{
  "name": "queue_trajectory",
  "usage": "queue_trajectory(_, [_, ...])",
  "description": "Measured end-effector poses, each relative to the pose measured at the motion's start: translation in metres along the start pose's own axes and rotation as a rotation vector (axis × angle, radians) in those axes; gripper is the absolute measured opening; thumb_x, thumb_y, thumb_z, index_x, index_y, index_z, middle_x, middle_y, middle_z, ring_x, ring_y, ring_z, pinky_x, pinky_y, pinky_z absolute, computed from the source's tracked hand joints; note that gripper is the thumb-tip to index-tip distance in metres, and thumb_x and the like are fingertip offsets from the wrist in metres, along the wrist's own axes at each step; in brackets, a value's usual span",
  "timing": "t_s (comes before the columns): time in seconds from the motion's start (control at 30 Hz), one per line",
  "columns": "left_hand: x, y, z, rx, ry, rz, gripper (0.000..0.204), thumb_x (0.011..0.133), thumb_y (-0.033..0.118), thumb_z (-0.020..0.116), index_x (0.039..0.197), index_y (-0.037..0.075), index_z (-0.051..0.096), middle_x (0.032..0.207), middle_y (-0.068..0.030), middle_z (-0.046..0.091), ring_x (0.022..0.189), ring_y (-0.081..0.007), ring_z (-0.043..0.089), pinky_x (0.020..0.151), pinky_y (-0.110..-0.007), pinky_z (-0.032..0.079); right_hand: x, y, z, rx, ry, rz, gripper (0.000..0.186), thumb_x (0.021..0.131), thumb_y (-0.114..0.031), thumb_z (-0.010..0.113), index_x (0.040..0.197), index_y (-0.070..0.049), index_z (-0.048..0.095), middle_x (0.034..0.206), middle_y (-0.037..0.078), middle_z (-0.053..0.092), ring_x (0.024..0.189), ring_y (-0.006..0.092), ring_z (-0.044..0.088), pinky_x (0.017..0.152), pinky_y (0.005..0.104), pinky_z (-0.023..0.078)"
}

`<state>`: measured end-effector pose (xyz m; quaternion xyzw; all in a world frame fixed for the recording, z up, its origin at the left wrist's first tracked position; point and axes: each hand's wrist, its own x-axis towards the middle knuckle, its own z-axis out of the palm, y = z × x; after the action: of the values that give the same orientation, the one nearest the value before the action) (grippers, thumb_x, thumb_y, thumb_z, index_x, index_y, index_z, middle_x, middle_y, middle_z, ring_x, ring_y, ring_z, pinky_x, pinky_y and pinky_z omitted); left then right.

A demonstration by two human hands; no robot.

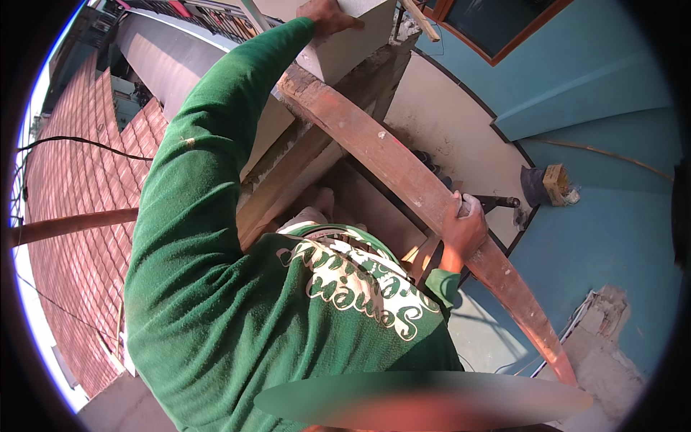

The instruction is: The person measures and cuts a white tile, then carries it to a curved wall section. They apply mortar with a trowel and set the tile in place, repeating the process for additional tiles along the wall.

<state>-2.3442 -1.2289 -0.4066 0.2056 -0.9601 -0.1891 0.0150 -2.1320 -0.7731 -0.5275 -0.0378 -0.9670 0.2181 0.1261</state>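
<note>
My left hand (331, 16) is at the top, stretched out on a pale, smooth block (338, 50) with its thumb pointing right. Part of its fingers is cut off by the frame edge. The block stands on a rough masonry ledge beside the upper end of a long reddish-brown wooden plank (392, 155). This plank slants down to the lower right. Around its middle, the fingers of my right hand (464, 227) are curled over the edge. Just right of that hand a dark bar (498, 201) sticks out; whether the hand touches it I cannot tell.
A narrow drop (378, 209) opens below the plank, between the ledge and a cream wall (432, 101). Blue wall surfaces (597, 165) fill the right, with a dark container and small box (557, 183). Red roof tiles (72, 194) and a black cable (86, 140) lie left.
</note>
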Motion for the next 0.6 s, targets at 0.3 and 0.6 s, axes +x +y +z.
queue_trajectory(0.3, [0.0, -0.011, 0.027, 0.005, 0.039, -0.028, 0.1, 0.064, 0.06, 0.093, 0.13, -0.007, 0.06, 0.125, -0.0265, 0.07, 0.118, -0.0395, 0.069, 0.099, -0.045, 0.058, -0.002, -0.004, -0.003, -0.022, 0.0, 0.0, 0.036, 0.097, -0.044, 0.069, 0.103, -0.009, 0.077, 0.101, 0.016, 0.078, 0.095, 0.0403, 0.073, 0.084, 0.0503, 0.055])
queue_trajectory(0.6, [0.002, -0.021, 0.032, -0.058, 0.054, -0.013, 0.101, 0.064, 0.06, 0.094, 0.128, -0.009, 0.058, 0.126, -0.0283, 0.069, 0.119, -0.0402, 0.069, 0.1, -0.045, 0.058, -0.002, -0.004, -0.003, -0.039, -0.025, 0.009, 0.036, 0.097, -0.044, 0.068, 0.104, -0.01, 0.077, 0.102, 0.015, 0.078, 0.097, 0.0394, 0.072, 0.087, 0.0496, 0.055])
